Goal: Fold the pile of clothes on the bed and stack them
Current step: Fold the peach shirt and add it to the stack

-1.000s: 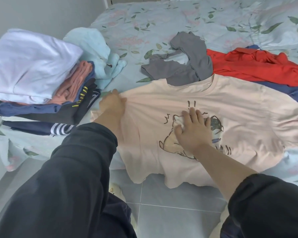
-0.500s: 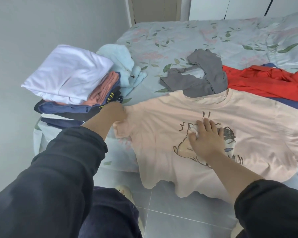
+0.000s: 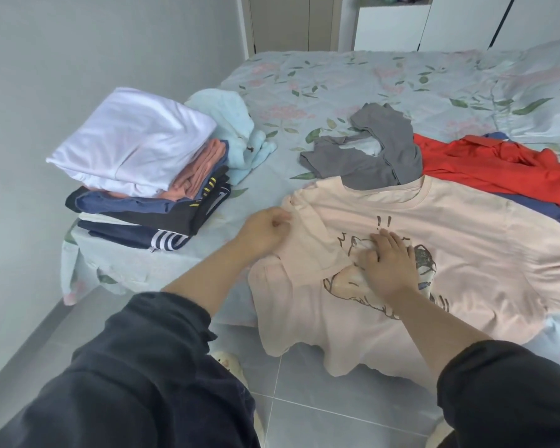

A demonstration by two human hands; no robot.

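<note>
A pale pink T-shirt [image 3: 472, 247] with a cartoon print lies face up at the bed's near edge, its hem hanging over the side. Its left sleeve is folded in across the chest. My left hand [image 3: 265, 229] pinches the shirt's folded left edge near the shoulder. My right hand [image 3: 385, 263] presses flat on the print, fingers straight, holding the folded sleeve's end down. A stack of folded clothes [image 3: 143, 169], white on top, stands at the bed's left corner.
Behind the pink shirt lie a crumpled grey garment [image 3: 369, 156], a red one [image 3: 498, 166] over a blue one [image 3: 543, 208], and a light blue piece [image 3: 236, 124] by the stack. The floral bed sheet [image 3: 369, 82] stretches beyond. Tiled floor [image 3: 337, 399] lies below.
My left hand has carried the shirt's left sleeve inward over the chest, making a fold. My right hand stays pressed on the print. The view has tilted up.
</note>
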